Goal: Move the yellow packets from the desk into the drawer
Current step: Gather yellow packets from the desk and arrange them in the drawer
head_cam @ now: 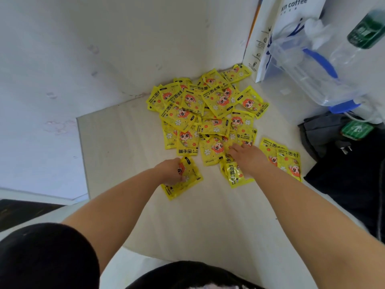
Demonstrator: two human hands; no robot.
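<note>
Several yellow hand-warmer packets (208,109) with a red-haired cartoon figure lie heaped on the pale desk (129,142), against the back corner. My left hand (169,171) is closed on one or two yellow packets (184,180) at the near edge of the heap. My right hand (248,157) lies on the heap's near right side, fingers curled over a small stack of yellow packets (233,174). Two more packets (283,157) lie apart to the right. No drawer is in view.
A white coffee paper bag (277,34) leans on the wall at the back right. A clear plastic jug with blue handle (316,67) and a green-labelled bottle (366,32) stand beside it. Dark cloth, a plug (345,149) and a green box (356,130) crowd the right edge.
</note>
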